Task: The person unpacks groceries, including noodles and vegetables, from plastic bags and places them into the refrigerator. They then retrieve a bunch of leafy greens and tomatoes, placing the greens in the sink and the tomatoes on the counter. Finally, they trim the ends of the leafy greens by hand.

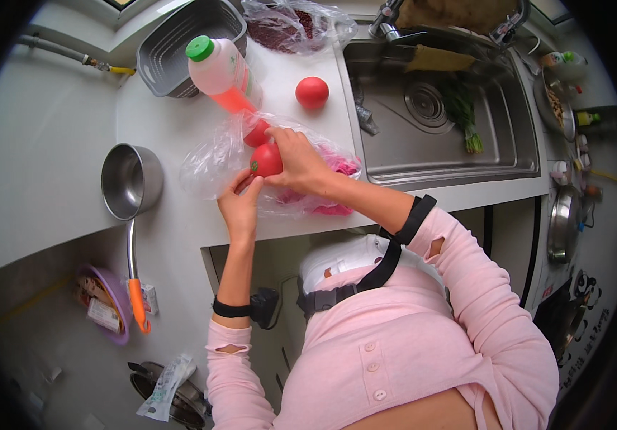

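My right hand (pixel 300 161) grips a tomato (pixel 266 160) that bears a small green sticker on its lower left side. The fingertips of my left hand (pixel 240 201) are at the sticker; whether they pinch its edge cannot be told. Just behind, a second tomato (pixel 257 134) rests against a clear plastic bag (pixel 206 164), which spreads under both hands over a pink bag (pixel 335 207). A third tomato (pixel 312 92) sits on the white countertop (pixel 281 70) near the sink. A bottle with a green cap (pixel 227 72) stands behind the bag, holding some red liquid.
The steel sink (pixel 394 156) at the right holds a bunch of green leafy vegetables (pixel 464 113). A grey plastic basket (pixel 166 54) stands at the back left. A steel saucepan (pixel 131 180) with an orange-tipped handle lies left. A bag of dark red beans (pixel 292 27) lies at the back.
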{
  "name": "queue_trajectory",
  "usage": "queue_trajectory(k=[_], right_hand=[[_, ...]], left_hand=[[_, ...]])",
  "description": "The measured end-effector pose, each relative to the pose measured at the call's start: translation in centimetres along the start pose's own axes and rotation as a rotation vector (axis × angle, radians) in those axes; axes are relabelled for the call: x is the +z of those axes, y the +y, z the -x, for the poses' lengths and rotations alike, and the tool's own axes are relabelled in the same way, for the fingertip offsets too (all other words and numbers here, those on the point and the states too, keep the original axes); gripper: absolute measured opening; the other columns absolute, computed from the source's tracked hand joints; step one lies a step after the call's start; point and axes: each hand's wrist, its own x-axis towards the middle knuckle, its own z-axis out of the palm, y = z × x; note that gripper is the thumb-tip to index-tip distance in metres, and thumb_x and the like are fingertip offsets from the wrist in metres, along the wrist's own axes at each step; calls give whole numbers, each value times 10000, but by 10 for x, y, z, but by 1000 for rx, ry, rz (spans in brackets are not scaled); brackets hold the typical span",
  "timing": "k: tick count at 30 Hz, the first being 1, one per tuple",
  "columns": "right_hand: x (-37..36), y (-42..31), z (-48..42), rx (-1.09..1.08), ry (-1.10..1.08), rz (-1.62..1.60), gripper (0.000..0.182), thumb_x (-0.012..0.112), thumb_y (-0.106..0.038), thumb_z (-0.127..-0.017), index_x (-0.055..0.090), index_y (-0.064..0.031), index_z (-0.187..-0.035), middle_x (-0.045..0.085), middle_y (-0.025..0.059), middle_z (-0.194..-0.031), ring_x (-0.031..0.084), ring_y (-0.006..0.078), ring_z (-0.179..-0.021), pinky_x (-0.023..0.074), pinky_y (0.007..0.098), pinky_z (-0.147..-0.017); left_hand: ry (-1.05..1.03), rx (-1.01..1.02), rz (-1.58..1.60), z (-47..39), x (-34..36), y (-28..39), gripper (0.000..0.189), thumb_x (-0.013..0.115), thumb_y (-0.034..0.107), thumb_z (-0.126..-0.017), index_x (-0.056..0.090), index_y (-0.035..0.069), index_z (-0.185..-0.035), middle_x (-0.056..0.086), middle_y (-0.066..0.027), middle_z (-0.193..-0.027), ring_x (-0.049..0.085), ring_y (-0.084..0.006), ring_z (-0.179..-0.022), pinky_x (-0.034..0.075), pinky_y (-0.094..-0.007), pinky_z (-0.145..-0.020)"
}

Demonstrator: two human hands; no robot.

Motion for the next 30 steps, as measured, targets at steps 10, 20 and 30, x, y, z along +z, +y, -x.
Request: queue_trajectory(k=[10, 20, 30], right_hand=[[7, -26, 22, -62, -9, 110, 727, 758, -103, -603, 407, -22, -1234, 454, 167, -1086, 465, 345, -1018, 465, 405, -844], [8, -28, 23, -101, -10, 164, 695, 751, -99, -614, 411, -32, -1217, 445, 157, -1055, 469, 339, -988, 490, 402, -778], [9, -27, 21, -89, -20, 103, 701, 755, -107, -624, 413, -27, -1230, 459, 166, -1076, 469, 348, -1007, 453, 406, -849]], left_hand=[[191, 66, 9, 18, 7, -17, 273, 707, -3, -740, 640, -94, -988, 643, -170, -1023, 610, -210, -944, 480, -316, -859], [227, -49, 162, 16, 5, -19, 119, 682, -21, -766, 628, -77, -857, 627, -176, -1037, 600, -207, -944, 501, -320, -826], [49, -204, 459, 21, -28, 7, 123, 630, 73, -866, 610, -32, -928, 622, -102, -999, 586, -140, -886, 520, -294, -834]])
